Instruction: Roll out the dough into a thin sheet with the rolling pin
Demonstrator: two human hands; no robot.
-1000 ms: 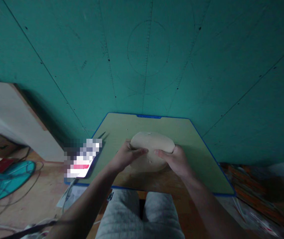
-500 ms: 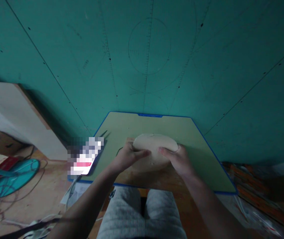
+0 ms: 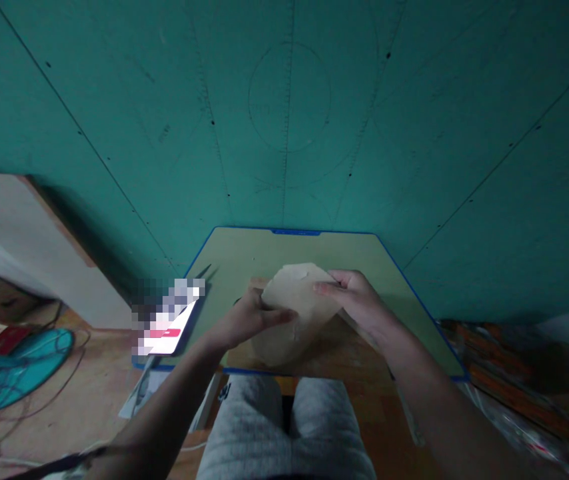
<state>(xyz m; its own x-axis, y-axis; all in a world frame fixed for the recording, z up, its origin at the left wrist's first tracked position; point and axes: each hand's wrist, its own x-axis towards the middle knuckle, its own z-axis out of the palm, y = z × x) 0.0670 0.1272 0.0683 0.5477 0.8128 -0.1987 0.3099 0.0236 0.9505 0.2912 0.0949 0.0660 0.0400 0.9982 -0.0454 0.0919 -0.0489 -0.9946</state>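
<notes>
While gripped from both sides, clay slab (image 3: 292, 310) tilted up off wooden board (image 3: 334, 353).
Left hand (image 3: 247, 317) clenched on slab's left edge, thumb laid across the front face; right hand (image 3: 357, 300) pinching the upper right rim, fingers behind, thumb on top. Both grips closed on the slab. Lower edge of slab resting on or just above the board, can't tell which; upper edge raised and leaning away. Board lying on green cutting mat (image 3: 404, 300) with blue border, set on the table, up against the teal wall (image 3: 284, 100). Phone (image 3: 167, 320) at the mat's left corner, screen lit, well apart from the left hand. Thin dark tool (image 3: 204, 271) just beyond phone on mat. Teal fan (image 3: 14, 367) on floor far left. Grey-trousered knees (image 3: 284, 427) below the table edge.
</notes>
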